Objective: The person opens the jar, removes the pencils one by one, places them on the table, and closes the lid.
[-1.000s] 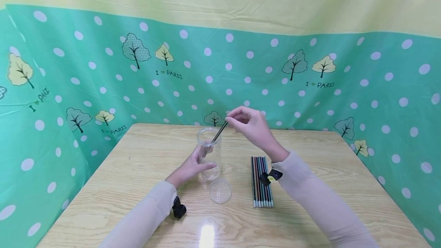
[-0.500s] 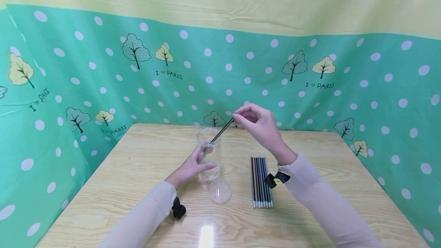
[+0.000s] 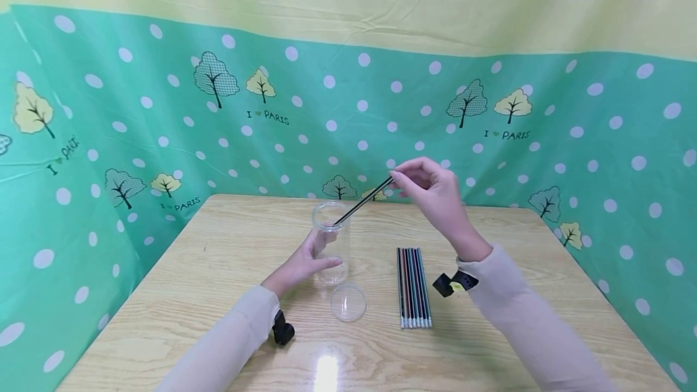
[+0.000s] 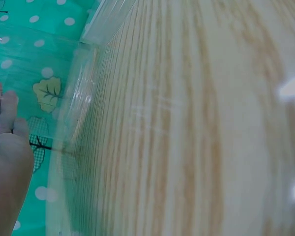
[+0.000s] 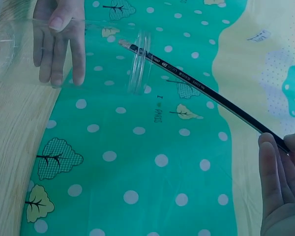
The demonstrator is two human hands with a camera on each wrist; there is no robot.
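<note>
My left hand (image 3: 299, 266) grips a clear plastic jar (image 3: 343, 247) standing on the table, thumb in front and fingers behind its wall. With thumb and fingertips, my right hand (image 3: 435, 195) pinches one end of a black pencil (image 3: 365, 201) above and to the right of the jar. The pencil slants down to the jar's mouth. In the right wrist view, its eraser (image 5: 125, 44) end lies just inside the rim (image 5: 142, 61), and the left hand's fingers show through the clear wall.
A round clear lid (image 3: 348, 303) lies in front of the jar. Several dark striped pencils (image 3: 414, 288) lie side by side to its right, eraser ends toward me. A green dotted cloth (image 3: 376, 126) hangs behind the wooden table (image 3: 245, 228).
My right hand has moved right and slightly up, drawing the pencil most of the way out of the jar and tilting it flatter. The left hand and jar have stayed put.
</note>
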